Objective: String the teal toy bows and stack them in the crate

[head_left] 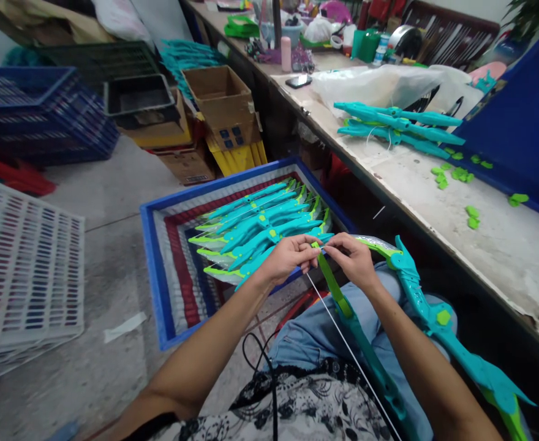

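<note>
My left hand (288, 257) is closed on the tip of a toy bow's green limb (328, 278), above my lap. Right beside it, my right hand (354, 260) pinches a thin white string at that same tip. The bow's teal body (370, 352) runs down between my forearms. A taut length of white string (338, 327) stretches alongside it, from below my left hand toward my waist. Across my right thigh lies another teal bow part (416, 294) with a green hexagonal piece in its middle. My fingers hide the exact spot where string and tip meet.
A blue crate (152, 275) holding several teal-and-green bows stands in front of me. On the workbench (494, 245) to my right lie stacked teal bow parts (398, 125) and small green pieces (462, 174). A white basket (26, 275) and cardboard box (221, 104) are leftward.
</note>
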The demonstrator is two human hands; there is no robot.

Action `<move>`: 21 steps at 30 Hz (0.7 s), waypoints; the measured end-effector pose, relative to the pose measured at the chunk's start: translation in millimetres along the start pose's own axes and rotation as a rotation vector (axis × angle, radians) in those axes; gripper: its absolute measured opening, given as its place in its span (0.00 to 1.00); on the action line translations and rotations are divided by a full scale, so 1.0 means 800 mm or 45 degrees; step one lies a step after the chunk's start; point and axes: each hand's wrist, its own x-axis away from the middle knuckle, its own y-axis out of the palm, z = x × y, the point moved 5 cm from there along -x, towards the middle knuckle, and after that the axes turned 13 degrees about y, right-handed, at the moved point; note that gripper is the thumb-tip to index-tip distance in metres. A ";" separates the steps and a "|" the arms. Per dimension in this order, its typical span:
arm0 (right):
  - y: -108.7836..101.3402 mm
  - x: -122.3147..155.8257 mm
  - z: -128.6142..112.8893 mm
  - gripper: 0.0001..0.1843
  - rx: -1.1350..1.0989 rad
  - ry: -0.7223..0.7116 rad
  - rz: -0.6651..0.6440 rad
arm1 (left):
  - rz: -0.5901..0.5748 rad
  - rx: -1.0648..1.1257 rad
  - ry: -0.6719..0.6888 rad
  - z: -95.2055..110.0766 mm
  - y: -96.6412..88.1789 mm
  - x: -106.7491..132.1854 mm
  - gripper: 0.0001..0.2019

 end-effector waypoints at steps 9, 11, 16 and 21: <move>-0.025 -0.022 0.014 0.10 -0.019 0.104 0.081 | 0.256 -0.870 0.442 0.017 0.009 0.010 0.06; -0.061 -0.045 0.036 0.09 -0.139 0.254 0.397 | 0.270 -0.849 0.617 0.021 0.021 0.013 0.05; -0.110 -0.039 0.027 0.08 -0.354 0.318 1.064 | 0.032 -0.634 0.515 0.016 0.039 -0.005 0.08; -0.015 0.037 -0.065 0.04 0.104 -0.406 0.590 | 0.079 -0.054 0.055 0.023 0.034 -0.034 0.13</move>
